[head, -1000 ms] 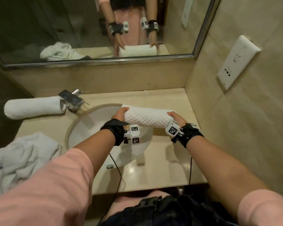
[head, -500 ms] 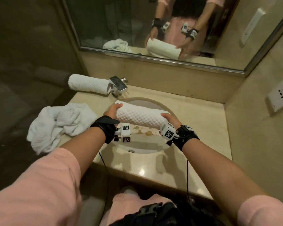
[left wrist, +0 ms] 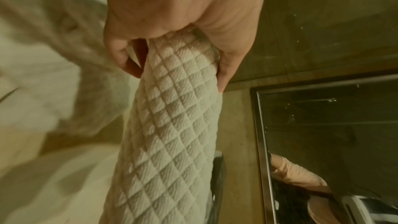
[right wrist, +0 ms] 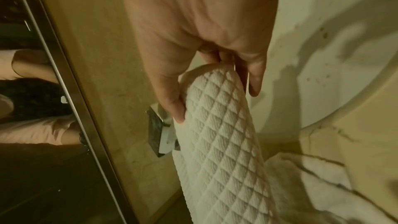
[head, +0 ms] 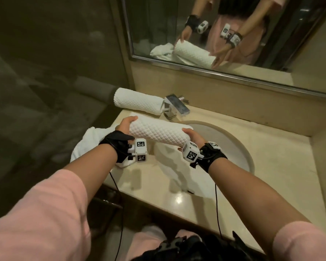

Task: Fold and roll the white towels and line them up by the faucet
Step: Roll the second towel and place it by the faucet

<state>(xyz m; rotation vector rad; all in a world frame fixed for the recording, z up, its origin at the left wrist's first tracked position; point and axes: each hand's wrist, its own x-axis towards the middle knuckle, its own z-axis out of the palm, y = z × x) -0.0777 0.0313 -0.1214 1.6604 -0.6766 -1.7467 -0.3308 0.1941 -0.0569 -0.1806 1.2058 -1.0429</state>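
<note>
Gripping a rolled towel point(head: 158, 133) by its ends, left hand point(head: 125, 125) and right hand point(head: 193, 135) hold it above the counter point(head: 271, 147), just before the faucet point(head: 175, 106).

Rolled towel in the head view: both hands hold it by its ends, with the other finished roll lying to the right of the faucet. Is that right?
Not quite. Both the left hand and the right hand do hold the rolled towel by its ends, but the other finished roll lies to the left of the faucet, not the right. The head view shows it.
</note>
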